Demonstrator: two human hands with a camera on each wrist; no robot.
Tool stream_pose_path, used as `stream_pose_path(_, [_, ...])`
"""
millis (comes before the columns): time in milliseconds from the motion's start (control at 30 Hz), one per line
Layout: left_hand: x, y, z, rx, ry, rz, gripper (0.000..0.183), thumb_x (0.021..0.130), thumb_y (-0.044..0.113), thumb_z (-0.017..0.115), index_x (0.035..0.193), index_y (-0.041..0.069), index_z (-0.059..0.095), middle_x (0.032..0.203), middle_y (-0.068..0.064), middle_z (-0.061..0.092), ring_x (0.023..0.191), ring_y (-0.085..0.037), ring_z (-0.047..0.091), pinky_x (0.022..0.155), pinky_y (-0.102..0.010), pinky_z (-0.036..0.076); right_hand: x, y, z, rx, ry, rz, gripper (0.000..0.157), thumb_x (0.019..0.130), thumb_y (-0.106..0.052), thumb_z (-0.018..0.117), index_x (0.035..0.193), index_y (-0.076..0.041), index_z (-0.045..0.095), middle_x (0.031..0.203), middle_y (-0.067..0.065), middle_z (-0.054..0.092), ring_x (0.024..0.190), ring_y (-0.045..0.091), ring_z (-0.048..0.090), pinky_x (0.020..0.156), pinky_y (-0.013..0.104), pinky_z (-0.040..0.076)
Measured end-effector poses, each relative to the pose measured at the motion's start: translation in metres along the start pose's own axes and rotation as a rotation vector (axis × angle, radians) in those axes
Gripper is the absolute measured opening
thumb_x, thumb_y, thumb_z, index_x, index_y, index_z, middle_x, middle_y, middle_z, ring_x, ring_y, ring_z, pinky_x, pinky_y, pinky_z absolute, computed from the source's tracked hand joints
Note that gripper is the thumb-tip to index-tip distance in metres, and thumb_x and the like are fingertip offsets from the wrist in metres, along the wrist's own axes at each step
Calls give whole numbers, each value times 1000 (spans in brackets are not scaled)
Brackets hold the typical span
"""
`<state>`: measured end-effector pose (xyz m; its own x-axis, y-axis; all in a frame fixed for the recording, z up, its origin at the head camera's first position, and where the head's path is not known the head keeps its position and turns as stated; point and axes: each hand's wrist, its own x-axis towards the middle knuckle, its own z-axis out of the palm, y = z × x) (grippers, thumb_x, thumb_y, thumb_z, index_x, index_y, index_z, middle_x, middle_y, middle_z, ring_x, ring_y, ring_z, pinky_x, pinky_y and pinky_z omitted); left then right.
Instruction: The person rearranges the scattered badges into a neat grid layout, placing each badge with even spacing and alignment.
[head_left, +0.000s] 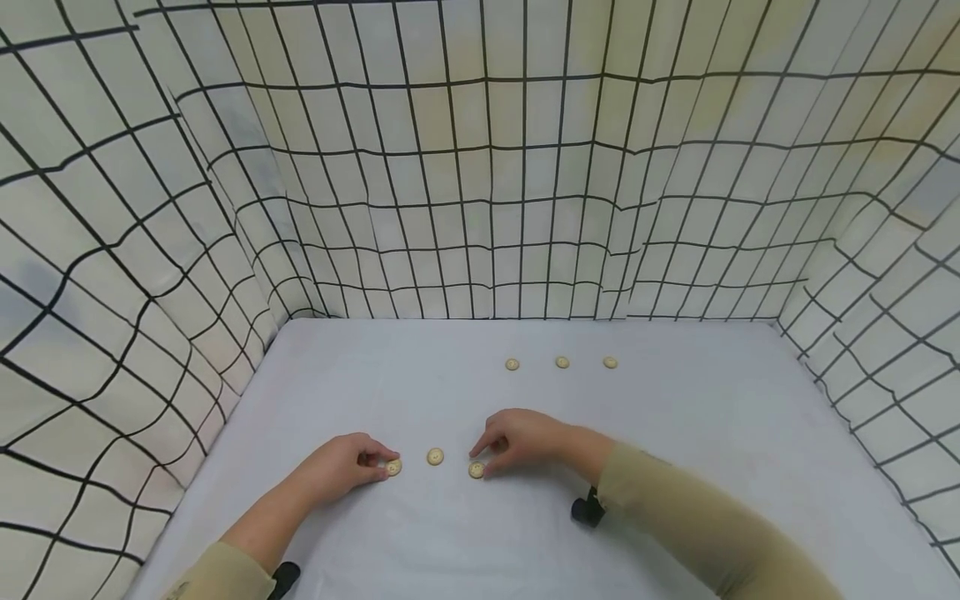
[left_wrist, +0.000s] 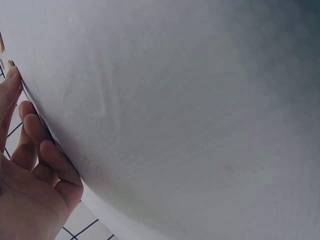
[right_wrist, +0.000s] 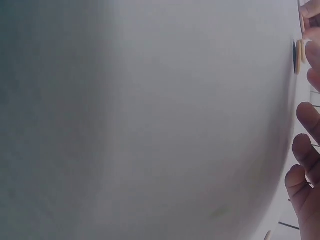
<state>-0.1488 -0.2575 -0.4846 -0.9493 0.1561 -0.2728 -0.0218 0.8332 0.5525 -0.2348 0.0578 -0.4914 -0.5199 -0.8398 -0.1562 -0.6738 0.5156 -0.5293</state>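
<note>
Six round beige buttons lie in two groups on the white tabletop. In the head view my left hand (head_left: 341, 468) pinches the leftmost near button (head_left: 393, 467) between thumb and index finger. My right hand (head_left: 528, 437) has its thumb and index fingertips at the edge of the right near button (head_left: 476, 471). Between the two hands lies the middle button (head_left: 435, 457), untouched. The left wrist view catches the left fingers (left_wrist: 37, 125) low against the cloth. At the right wrist view's edge, a button (right_wrist: 298, 57) stands edge-on beside the right fingertips.
Farther back sits a row of three more buttons, the left one (head_left: 512, 364), the middle one (head_left: 562, 362) and the right one (head_left: 611, 362). White walls with a black grid (head_left: 465, 200) enclose the table (head_left: 712, 433) at the back and both sides.
</note>
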Motion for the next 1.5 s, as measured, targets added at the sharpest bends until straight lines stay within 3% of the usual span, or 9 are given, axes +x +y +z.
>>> stream_pose_path(567, [-1,2,0,-4,7,-5,22,84,20,80,105,23,78,81,5,56,78,-14,49,70,-33,41,6,-6,7,-105,-16,-11,28,82,-38,81,110,-32,78,81,-18,53,74,1,46,68,18,39])
stream_pose_path(900, [-2,1,1,8,12,3,23,83,20,80,106,22,78,81,5,55,78,-13,49,69,-32,41,6,-5,8,-184,-2,-64,26,84,-40,79,110,-33,78,78,-18,52,70,1,42,64,19,35])
stream_pose_path(1500, [-3,3,-2,-7,-5,26,24,85,21,79,109,19,78,83,4,55,78,-14,48,69,-32,41,0,-1,-7,-123,39,3,25,85,-38,78,109,-31,78,79,-17,54,74,3,48,68,21,40])
